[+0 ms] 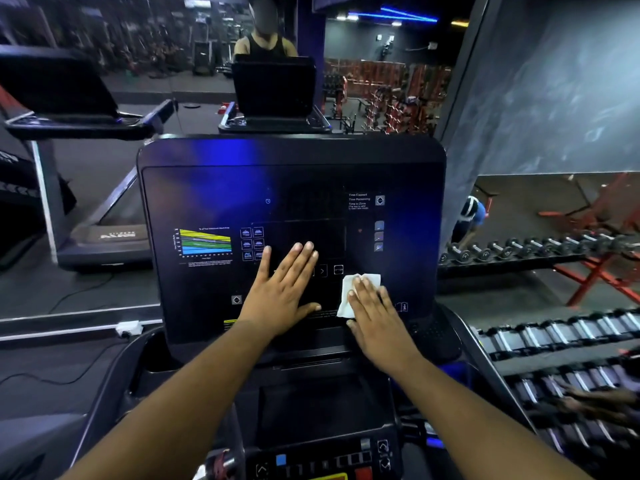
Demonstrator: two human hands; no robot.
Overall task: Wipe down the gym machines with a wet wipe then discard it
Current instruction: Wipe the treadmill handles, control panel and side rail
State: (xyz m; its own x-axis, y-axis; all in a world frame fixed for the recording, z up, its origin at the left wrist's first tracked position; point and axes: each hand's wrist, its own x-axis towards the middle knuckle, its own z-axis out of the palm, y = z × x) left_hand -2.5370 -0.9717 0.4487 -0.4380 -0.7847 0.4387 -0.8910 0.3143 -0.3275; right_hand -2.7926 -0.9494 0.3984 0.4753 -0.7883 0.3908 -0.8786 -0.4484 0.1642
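Note:
A black treadmill console (207, 188) fills the middle of the head view, with a coloured chart at its left and small icon keys. My left hand (282, 289) lies flat on the lower middle of the panel, fingers straight and together. My right hand (375, 317) presses a white wet wipe (346, 296) flat against the panel's lower right. The wipe shows past my fingertips and along the left side of the hand; the rest is hidden under my palm.
A lower control bar (322, 462) with buttons sits near my body. Dumbbell racks (554, 337) stand close on the right. Another treadmill (69, 109) is at the left. A mirror ahead reflects a person (265, 39) and the console's back.

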